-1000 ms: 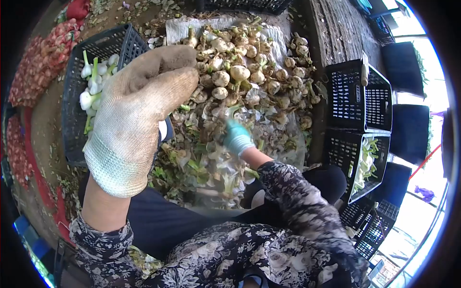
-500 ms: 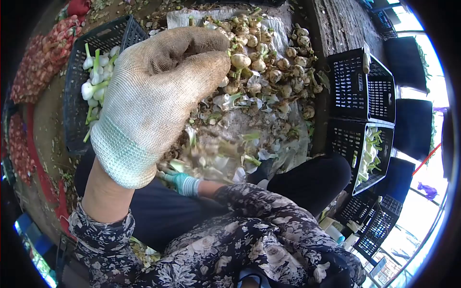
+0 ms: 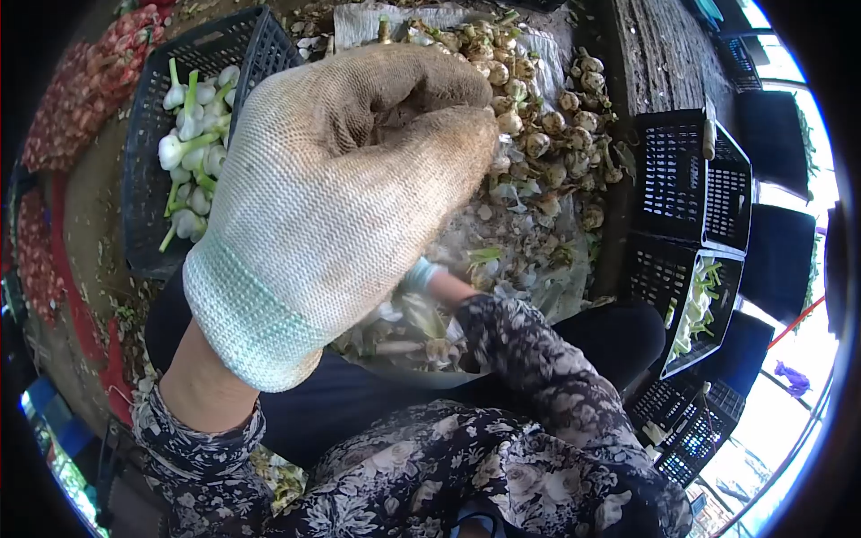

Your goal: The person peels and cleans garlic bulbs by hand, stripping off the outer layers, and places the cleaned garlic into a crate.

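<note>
My left hand (image 3: 350,188), in a white knitted glove soiled at the fingers, is raised close to the camera. Its fingers curl in against the thumb; whatever they hold, if anything, is hidden. My right hand (image 3: 420,274) is behind it, with only the pale green glove cuff and bare wrist showing; its fingers are out of sight. Beyond the left fingertips lies a heap of unpeeled garlic bulbs (image 3: 536,143). Garlic skins and cut stalks (image 3: 413,318) litter the ground below the hands.
A black crate (image 3: 143,206) at the left holds cleaned white garlic bulbs (image 3: 186,151). Red net sacks (image 3: 94,90) lie beyond it. At the right stand a black crate (image 3: 673,175) and another with pale stalked garlic (image 3: 700,300). My bent knee (image 3: 628,336) is before them.
My left hand has shifted right and slightly down, still curled. My right hand has moved up and right from near my lap, and is now mostly behind the left.
</note>
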Action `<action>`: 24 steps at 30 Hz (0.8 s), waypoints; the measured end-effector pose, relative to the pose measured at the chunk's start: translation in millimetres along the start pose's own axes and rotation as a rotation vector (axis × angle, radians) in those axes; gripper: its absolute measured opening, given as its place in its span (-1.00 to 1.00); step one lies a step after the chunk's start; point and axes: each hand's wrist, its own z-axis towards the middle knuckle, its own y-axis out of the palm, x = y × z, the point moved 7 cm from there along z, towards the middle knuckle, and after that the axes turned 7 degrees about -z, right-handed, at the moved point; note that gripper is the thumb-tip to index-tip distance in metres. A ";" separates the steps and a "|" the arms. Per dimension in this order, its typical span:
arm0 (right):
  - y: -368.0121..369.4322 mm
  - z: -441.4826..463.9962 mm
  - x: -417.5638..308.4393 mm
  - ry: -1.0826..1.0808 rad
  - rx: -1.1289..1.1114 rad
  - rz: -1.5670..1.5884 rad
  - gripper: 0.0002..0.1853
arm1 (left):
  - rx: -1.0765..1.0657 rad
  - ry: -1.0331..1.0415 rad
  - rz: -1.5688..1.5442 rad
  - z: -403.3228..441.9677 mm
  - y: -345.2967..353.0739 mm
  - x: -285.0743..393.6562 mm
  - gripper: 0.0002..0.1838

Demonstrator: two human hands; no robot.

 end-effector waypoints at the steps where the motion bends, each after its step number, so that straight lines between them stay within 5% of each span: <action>1: 20.3 7.7 52.0 0.171 0.062 -0.300 -0.16 | -0.022 0.047 -0.006 0.8 -2.2 1.2 -0.68; 4: -8.3 -69.9 40.3 0.696 0.268 -0.297 -0.26 | -0.140 0.201 0.013 4.1 -9.3 3.3 -0.69; 7: 81.9 -51.1 95.9 0.537 -0.249 -0.869 -0.32 | -0.082 0.183 0.172 -3.5 -5.9 10.7 -0.69; 10: 108.3 -46.3 41.4 0.783 0.061 -0.359 -0.25 | -0.054 0.171 0.189 -9.1 -5.8 13.5 -0.69; 12: 158.9 -24.1 30.5 0.667 -0.003 -0.240 -0.31 | -0.045 0.196 0.153 -10.6 -7.0 12.9 -0.70; 15: 332.0 65.4 74.9 -0.051 -0.140 0.104 -0.37 | -0.168 0.124 -0.070 -9.2 1.9 16.9 -0.71; 20: 179.3 7.7 -53.7 -0.082 -0.375 -0.288 -0.55 | 0.062 0.024 0.095 -10.4 -4.8 16.9 -0.71; 21: 126.3 -5.5 -84.2 -0.134 -0.460 -0.565 -0.53 | 0.066 0.025 0.095 -10.2 -6.1 17.5 -0.71; 22: 92.6 10.7 -58.6 0.153 -0.156 -0.472 -0.54 | 0.070 0.026 0.096 -9.9 -7.4 17.9 -0.71; 24: -9.2 -3.1 -88.8 0.264 0.059 -0.626 -0.38 | 0.067 0.031 0.033 -10.9 -9.7 17.0 -0.70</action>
